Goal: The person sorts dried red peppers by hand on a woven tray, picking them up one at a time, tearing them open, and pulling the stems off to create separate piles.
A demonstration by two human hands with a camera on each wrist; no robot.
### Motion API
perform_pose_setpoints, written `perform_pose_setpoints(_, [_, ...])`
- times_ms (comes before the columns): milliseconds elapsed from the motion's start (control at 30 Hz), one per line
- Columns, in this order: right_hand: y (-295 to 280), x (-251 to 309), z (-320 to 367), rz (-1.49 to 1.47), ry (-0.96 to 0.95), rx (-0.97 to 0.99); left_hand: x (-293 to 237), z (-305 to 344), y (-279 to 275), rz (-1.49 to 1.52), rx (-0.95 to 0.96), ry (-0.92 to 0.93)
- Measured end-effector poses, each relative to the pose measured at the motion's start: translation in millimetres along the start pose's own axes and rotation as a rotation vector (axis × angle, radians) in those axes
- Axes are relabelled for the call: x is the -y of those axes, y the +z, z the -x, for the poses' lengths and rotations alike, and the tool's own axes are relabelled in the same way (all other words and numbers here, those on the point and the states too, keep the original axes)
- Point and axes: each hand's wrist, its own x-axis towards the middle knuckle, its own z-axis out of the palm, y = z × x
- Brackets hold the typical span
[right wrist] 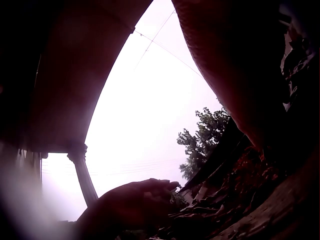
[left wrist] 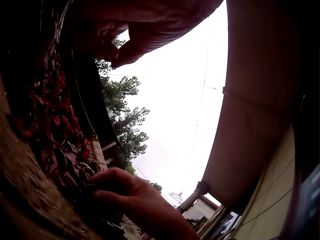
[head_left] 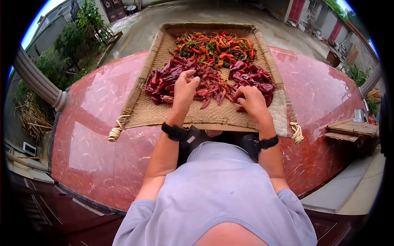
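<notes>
A woven tray bears dried peppers in several heaps. My left hand is raised over the edge of the left heap of dark red dried peppers, its fingers loosely bent. A gap shows between its thumb and fingers in the left wrist view, with no pepper in it. At the near edge of the right dark red heap, my right hand points down, thumb and forefinger close together on a dark red pepper, mostly hidden under the hand. Broken, shrivelled red peppers lie between the hands.
Smaller red, orange and green peppers cover the tray's far end. Shiny red stone floor surrounds the tray. Wooden boards stand at right, a column and dry stalks at left.
</notes>
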Motion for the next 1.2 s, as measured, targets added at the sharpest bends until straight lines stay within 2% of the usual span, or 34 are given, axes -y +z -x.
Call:
perform_pose_setpoints(167, [-10,14,-8,-0.599,0.065,-0.131,-8,20,25,-0.017,0.409,0.008])
perform_pose_setpoints(233, [-10,18,-11,-0.844,0.084,-0.135,-3,23,35,-0.020,0.454,0.034])
perform_pose_setpoints(267, [-11,20,-11,-0.996,0.081,-0.077,-3,25,36,-0.033,0.487,0.026])
perform_pose_setpoints(467, [-8,21,-10,-1.193,0.137,-0.039,-4,25,36,-0.057,0.548,0.014])
perform_pose_setpoints(567, [-17,17,-9,-1.015,0.168,0.013,-8,27,37,-0.064,0.455,0.010])
perform_pose_setpoints(600, [-14,11,-9,-0.833,0.099,-0.035,-7,23,33,-0.082,0.401,0.009])
perform_pose_setpoints(667, [-23,-2,-1,-0.554,0.154,0.119,-10,16,23,-0.094,0.279,-0.037])
perform_pose_setpoints(700, [-27,-5,4,-0.415,0.181,0.194,-1,8,18,-0.099,0.190,-0.010])
perform_pose_setpoints(767, [-23,-15,12,-0.211,0.158,0.240,5,-5,6,-0.103,0.055,-0.069])
perform_pose_setpoints(833, [-21,-17,17,0.004,0.138,0.282,8,-5,4,-0.029,-0.182,-0.056])
perform_pose_setpoints(867, [-20,-19,17,0.021,0.128,0.298,10,-6,2,-0.082,-0.258,-0.039])
perform_pose_setpoints(967, [-18,-12,16,0.103,0.149,0.224,10,-3,2,-0.080,-0.119,0.011])
perform_pose_setpoints(1067, [-16,-8,12,-0.149,0.078,0.066,3,5,12,-0.102,0.292,-0.003])
perform_pose_setpoints(1100, [-18,-2,9,-0.240,0.103,0.072,-3,12,20,-0.091,0.406,-0.033])
perform_pose_setpoints(1200, [-28,19,3,-0.529,0.131,0.063,-8,27,39,-0.078,0.537,-0.040])
